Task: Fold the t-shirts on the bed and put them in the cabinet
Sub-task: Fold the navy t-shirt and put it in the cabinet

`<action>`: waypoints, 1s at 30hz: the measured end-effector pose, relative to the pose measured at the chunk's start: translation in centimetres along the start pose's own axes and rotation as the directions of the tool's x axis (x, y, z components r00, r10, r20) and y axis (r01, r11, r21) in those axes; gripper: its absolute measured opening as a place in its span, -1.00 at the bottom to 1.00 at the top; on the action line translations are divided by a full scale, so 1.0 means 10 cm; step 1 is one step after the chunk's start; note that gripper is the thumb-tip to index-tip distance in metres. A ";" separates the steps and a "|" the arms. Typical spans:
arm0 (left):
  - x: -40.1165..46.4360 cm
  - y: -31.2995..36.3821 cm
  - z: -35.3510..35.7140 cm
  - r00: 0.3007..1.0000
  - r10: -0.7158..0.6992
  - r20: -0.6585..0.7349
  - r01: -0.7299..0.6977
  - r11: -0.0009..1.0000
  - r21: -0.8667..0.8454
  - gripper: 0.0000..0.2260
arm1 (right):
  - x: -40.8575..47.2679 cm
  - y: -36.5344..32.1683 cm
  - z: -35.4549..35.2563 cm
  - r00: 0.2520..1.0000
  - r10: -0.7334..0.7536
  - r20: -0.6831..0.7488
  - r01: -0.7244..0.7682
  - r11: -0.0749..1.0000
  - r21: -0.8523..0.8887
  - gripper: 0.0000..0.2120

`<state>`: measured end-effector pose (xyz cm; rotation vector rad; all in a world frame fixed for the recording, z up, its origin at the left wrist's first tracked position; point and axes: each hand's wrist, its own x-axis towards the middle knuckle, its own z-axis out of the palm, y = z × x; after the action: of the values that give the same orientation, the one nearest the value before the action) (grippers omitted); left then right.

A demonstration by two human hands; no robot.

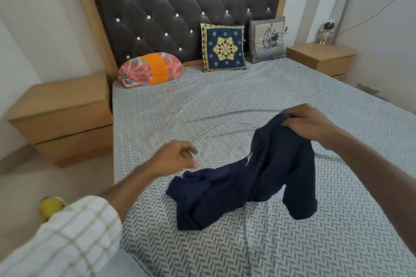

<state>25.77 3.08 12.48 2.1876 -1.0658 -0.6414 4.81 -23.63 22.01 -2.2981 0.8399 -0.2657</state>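
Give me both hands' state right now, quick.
Left hand: open, fingers loosely curled, holding nothing, above the bed sheet.
Right hand: gripping the navy t-shirt, lifting one end.

head-worn view, angled down, close over bed [225, 101]

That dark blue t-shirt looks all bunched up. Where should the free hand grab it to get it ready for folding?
The right hand already pinches one end of the navy t-shirt, lifted off the bed. The left hand hovers open beside the crumpled end lying on the sheet. Probably best to reach in from the left and pinch that low edge, then pull both ends apart to spread it flat.
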 end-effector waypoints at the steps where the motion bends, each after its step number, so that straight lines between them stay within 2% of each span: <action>1: 0.05 -0.04 0.24 0.999 -0.005 0.040 0.007 0.999 -0.048 -0.70 | -0.01 0.00 0.06 1.000 -0.006 0.013 0.006 1.000 0.008 -0.75; 5: 0.23 -0.15 0.99 0.993 0.001 0.120 0.009 0.996 -0.084 -0.59 | 0.00 -0.03 0.19 1.000 -0.003 0.014 0.003 1.000 0.021 -0.77; 10: 0.31 -0.33 1.57 0.982 0.012 0.189 -0.038 0.990 0.132 -0.67 | -0.01 -0.01 0.15 0.999 0.032 0.001 -0.032 0.993 0.113 -0.69; 13: 0.37 -0.51 1.83 0.989 -0.020 0.148 -0.022 0.960 0.279 -0.55 | -0.02 0.06 0.11 0.999 0.050 -0.009 -0.048 0.988 0.150 -0.67; 15: 0.41 -0.58 1.95 0.994 -0.092 0.051 0.071 0.944 0.323 -0.46 | -0.03 0.12 0.08 0.998 0.062 -0.012 -0.060 0.987 0.152 -0.69; 17: 0.45 -0.61 1.97 0.988 -0.150 -0.027 0.152 0.954 0.260 -0.53 | -0.04 0.18 0.09 0.997 0.080 -0.015 -0.077 0.984 0.159 -0.70; 19: 0.44 -0.65 1.93 0.984 -0.162 -0.073 0.174 0.961 0.213 -0.84 | -0.04 0.25 0.12 0.994 0.105 -0.008 -0.103 0.981 0.162 -0.71; 20: 0.42 -0.69 1.89 0.982 -0.171 -0.081 0.184 0.964 0.194 -0.92 | -0.03 0.27 0.15 0.994 0.111 0.000 -0.109 0.980 0.168 -0.71; 23: 0.40 -0.75 1.75 0.971 -0.193 -0.144 0.208 0.973 0.096 -0.72 | 0.00 0.37 0.19 0.989 0.144 0.013 -0.144 0.974 0.175 -0.71; 26: 0.39 -0.78 1.44 0.927 -0.205 -0.313 0.216 0.976 0.002 -0.87 | 0.06 0.51 0.27 0.981 0.196 -0.008 -0.191 0.965 0.181 -0.75; 28: 0.40 -0.75 1.14 0.874 -0.186 -0.448 0.191 0.981 -0.035 -0.88 | 0.10 0.61 0.32 0.972 0.233 -0.031 -0.223 0.957 0.183 -0.77; 30: 0.36 -0.62 0.79 0.793 -0.256 -0.552 0.164 0.964 -0.211 -0.87 | 0.12 0.68 0.36 0.969 0.245 -0.032 -0.234 0.951 0.202 -0.77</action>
<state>25.89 0.69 2.10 2.1661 -0.4389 -0.1097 3.76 -26.40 14.77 -1.9902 1.0624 -0.2923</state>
